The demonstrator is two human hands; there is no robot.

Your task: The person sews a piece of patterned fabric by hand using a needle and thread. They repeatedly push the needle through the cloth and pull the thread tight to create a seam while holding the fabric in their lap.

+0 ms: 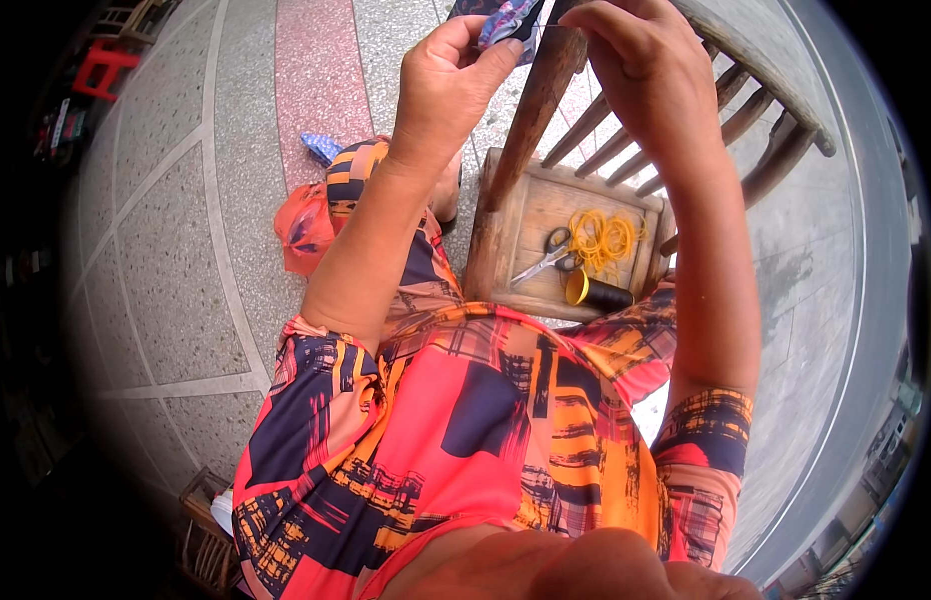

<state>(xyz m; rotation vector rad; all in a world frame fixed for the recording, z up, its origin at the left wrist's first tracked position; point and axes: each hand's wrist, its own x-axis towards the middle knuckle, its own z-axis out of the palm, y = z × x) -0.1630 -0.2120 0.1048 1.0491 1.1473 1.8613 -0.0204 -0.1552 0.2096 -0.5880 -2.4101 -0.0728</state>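
Note:
At the top of the view, my left hand (454,90) pinches a folded piece of patterned blue-and-pink cloth (508,21) with a dark edge between thumb and fingers. A thin, dark needle or thread (546,27) spans from the cloth to the fingertips of my right hand (649,75); which of the two it is, I cannot tell. Below the hands is a wooden chair (537,112) with a spindled side. On its wooden seat (544,202) lie black-handled scissors (544,262), a tangle of yellow cord or bands (604,236) and a spool of black thread (604,292).
A red plastic bag (300,232) rests on the paved floor by my left leg, near a blue patterned cloth (321,148). Farther left stands a red plastic stool (105,69). Another wooden chair (207,536) is at lower left. A road (863,247) curves along the right.

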